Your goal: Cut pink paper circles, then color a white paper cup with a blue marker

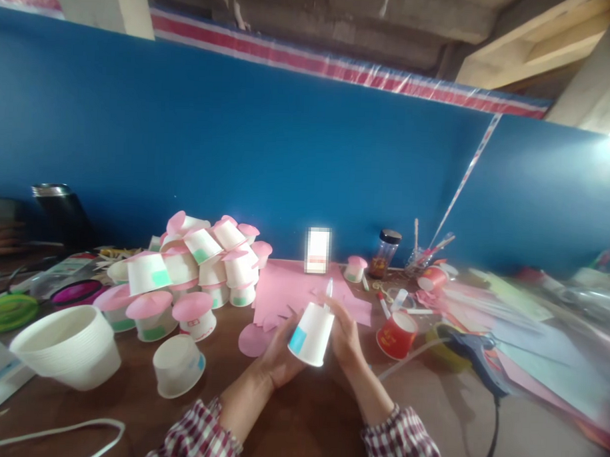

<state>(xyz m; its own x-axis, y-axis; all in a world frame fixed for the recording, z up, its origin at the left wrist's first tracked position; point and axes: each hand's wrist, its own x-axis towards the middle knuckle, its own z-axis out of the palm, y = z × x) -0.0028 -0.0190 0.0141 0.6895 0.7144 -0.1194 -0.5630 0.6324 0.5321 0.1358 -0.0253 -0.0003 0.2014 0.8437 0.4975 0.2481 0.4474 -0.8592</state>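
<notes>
My left hand (276,355) cups the side of a white paper cup (311,334) with a blue patch, held tilted with its open end toward me, over a brown table (308,415). My right hand (345,335) is pressed against the cup's right side; a thin clear stick (329,287) pokes up just above its fingers. A pink paper disc (254,340) lies on the table just left of the cup, and pink paper sheets (293,288) lie beyond it.
A heap of white cups with pink tops (193,271) stands at left. A white bowl (68,345) and a lone white cup (179,365) sit nearer. Red cups (396,335), a glue gun (473,351) with cord, a dark-lidded jar (385,253) and coloured sheets (536,330) lie right. Blue wall (287,154) behind.
</notes>
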